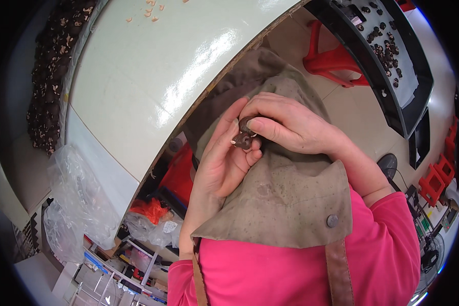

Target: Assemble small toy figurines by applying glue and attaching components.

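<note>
A small, dark brown, rounded piece (pixel 244 141) with a ridged surface and a pale bit on its side is held between my two hands, above the apron on my lap. My left hand (pixel 223 162) cups it from the left and below, its fingers curled round it. From the right, my right hand (pixel 290 122) closes over the top, its thumb pressed against the piece. What exactly the piece is, I cannot make out. Part of it is hidden under the fingers.
A glossy pale table (pixel 137 76) stands at the left, with several small pinkish bits (pixel 150 11) on it. Beyond lies a heap of brown pieces (pixel 56 76). A clear plastic bag (pixel 81 194) hangs at its corner. At right are a red stool (pixel 336 64) and a black tray (pixel 410 56) holding brown pieces.
</note>
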`<state>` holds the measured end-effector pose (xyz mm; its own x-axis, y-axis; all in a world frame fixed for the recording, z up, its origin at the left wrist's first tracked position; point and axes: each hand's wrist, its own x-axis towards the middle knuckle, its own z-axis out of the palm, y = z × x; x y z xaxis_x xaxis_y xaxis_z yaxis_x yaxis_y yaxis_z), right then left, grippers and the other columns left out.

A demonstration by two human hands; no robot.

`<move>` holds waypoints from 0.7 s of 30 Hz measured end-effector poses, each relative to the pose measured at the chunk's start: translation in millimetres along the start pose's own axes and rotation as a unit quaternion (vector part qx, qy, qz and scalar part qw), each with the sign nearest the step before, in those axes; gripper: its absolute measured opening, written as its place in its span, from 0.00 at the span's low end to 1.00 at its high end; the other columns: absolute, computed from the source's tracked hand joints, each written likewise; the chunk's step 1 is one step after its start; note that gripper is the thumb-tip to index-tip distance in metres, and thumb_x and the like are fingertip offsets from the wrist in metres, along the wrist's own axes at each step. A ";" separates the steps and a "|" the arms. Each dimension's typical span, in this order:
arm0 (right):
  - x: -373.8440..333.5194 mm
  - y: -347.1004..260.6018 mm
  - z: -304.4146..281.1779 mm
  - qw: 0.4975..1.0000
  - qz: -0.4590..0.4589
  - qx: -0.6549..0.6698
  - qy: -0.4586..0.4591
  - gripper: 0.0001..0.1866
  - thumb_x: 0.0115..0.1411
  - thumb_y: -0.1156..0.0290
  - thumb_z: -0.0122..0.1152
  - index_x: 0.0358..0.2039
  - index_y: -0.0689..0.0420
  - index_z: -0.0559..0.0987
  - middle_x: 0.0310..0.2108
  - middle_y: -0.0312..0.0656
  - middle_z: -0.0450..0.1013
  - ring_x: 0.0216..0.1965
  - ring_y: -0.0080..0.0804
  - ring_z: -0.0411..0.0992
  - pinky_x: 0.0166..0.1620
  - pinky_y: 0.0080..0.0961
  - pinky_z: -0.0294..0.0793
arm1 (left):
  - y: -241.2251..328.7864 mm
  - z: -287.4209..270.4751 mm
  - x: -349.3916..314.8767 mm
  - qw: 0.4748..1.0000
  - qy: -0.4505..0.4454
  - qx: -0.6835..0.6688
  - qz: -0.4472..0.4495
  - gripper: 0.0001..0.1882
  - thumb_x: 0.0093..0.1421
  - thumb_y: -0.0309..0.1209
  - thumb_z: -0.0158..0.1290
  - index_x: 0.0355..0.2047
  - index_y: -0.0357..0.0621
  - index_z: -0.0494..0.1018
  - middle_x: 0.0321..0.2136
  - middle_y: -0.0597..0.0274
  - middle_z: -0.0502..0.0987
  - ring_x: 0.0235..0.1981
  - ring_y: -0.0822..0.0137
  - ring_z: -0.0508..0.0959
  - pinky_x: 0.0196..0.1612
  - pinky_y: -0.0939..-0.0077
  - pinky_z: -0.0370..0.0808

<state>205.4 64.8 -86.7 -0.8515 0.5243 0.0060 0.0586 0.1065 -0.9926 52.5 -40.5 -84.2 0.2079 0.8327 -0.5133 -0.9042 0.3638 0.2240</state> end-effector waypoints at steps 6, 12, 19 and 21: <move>0.1 1.3 0.8 1.000 0.001 -0.005 0.004 0.12 0.62 0.66 0.47 0.37 0.62 0.73 0.34 0.44 0.71 0.40 0.39 0.68 0.46 0.31 0.66 | -0.6 1.3 -1.1 1.000 0.000 0.005 0.007 0.26 0.65 0.34 0.43 0.62 0.48 0.52 0.42 0.61 0.70 0.35 0.71 0.75 0.38 0.77 0.77; -0.8 2.7 0.4 1.000 0.006 -0.005 0.005 0.13 0.63 0.65 0.46 0.38 0.62 0.73 0.36 0.43 0.71 0.40 0.39 0.68 0.46 0.31 0.66 | -0.8 -0.5 -0.9 1.000 -0.007 0.006 0.008 0.27 0.65 0.34 0.44 0.62 0.49 0.51 0.43 0.60 0.70 0.37 0.70 0.75 0.38 0.77 0.77; -1.1 1.0 1.6 0.998 0.024 0.048 0.019 0.16 0.63 0.63 0.47 0.45 0.61 0.72 0.40 0.43 0.71 0.45 0.38 0.68 0.50 0.29 0.65 | 0.5 6.9 -1.4 0.998 -0.004 0.057 0.029 0.29 0.64 0.31 0.45 0.63 0.50 0.49 0.47 0.60 0.68 0.43 0.69 0.74 0.44 0.74 0.75; -1.6 0.4 0.9 0.995 0.043 0.086 0.031 0.17 0.62 0.62 0.49 0.46 0.60 0.72 0.41 0.43 0.71 0.46 0.38 0.68 0.52 0.29 0.64 | 0.7 15.4 -2.9 0.997 0.021 0.064 0.043 0.29 0.63 0.31 0.46 0.63 0.50 0.49 0.48 0.60 0.68 0.45 0.69 0.72 0.46 0.72 0.74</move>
<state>206.3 63.2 -87.2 -0.8136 0.5762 -0.0782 0.0362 -0.0841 -0.9958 57.0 -36.3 -69.8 0.1132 0.8460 -0.5211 -0.8629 0.3437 0.3706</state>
